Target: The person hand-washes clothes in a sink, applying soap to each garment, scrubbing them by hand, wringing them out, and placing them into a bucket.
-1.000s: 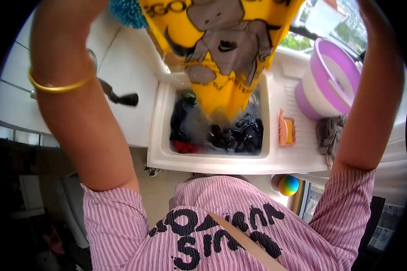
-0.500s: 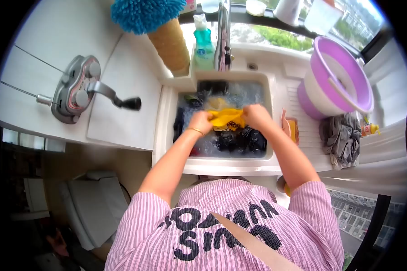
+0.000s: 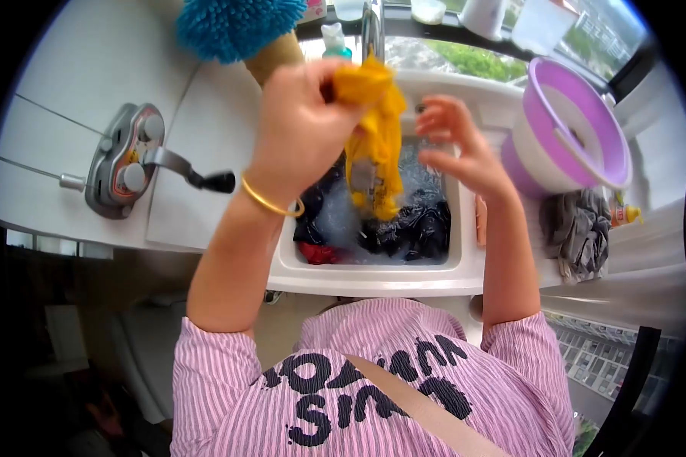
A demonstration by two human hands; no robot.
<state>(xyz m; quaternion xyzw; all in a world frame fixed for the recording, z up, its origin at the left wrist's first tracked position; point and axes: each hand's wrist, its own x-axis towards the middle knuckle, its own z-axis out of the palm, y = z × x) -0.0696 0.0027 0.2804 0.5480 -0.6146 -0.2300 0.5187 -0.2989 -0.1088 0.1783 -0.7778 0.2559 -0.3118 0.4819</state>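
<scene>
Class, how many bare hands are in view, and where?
2. The left hand grips the yellow printed cloth above the white rectangular sink; the right hand is open and empty, right of the cloth and apart from it.

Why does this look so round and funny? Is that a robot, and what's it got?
No robot here! These are a person's bare hands, seen from a camera on that person's head, looking forward and down. Its view is curved and black at the corners. The left hand grips a crumpled yellow cloth, hanging over a white sink. The right hand is open and holds nothing. In the sink's cloudy water lie dark clothes and something red. On the right stand a purple-and-white bucket and, beside it, a grey cloth.
</scene>
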